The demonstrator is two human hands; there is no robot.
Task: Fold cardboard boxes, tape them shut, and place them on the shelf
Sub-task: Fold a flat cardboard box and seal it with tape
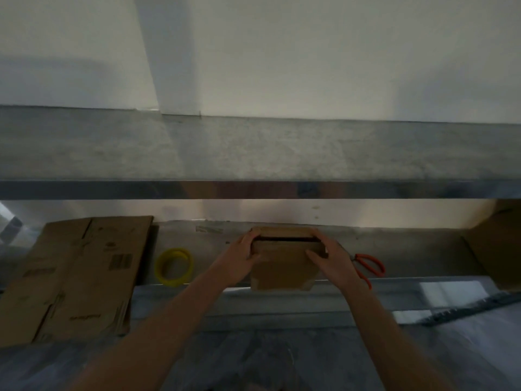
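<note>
We see one small cardboard box (282, 268) at the middle of the metal bench (408, 249), below the long metal shelf (253, 153), so it is not on the shelf yet. Both grips are on it. The left grip (239, 256) is curled round the box's left upper edge, fingers over the top. The right grip (329, 261) grasps the right upper corner, thumb on the near face and fingers over the far side. Neither is released or clenched on nothing; both are grasping the box.

The box's top flaps are folded in, with a dark gap running across between them. Its near bottom edge sticks out past the front lip of the bench. We cannot tell if it rests on the bench or is lifted a little. We also cannot tell if any tape is on it, as the frame is dim and blurred.

To the left of the box, a yellow tape roll (161, 268) lies flat on the bench, apart from the left grip. Further left a stack of flattened cardboard (79, 272) lies with its near end hanging over the bench edge. Orange-handled scissors (363, 256) lie just right of the right grip, partly hidden behind the wrist. At the far right stands a bigger brown carton (496, 249), cut off by the frame. A pale wall (282, 52) sits behind the shelf.
</note>
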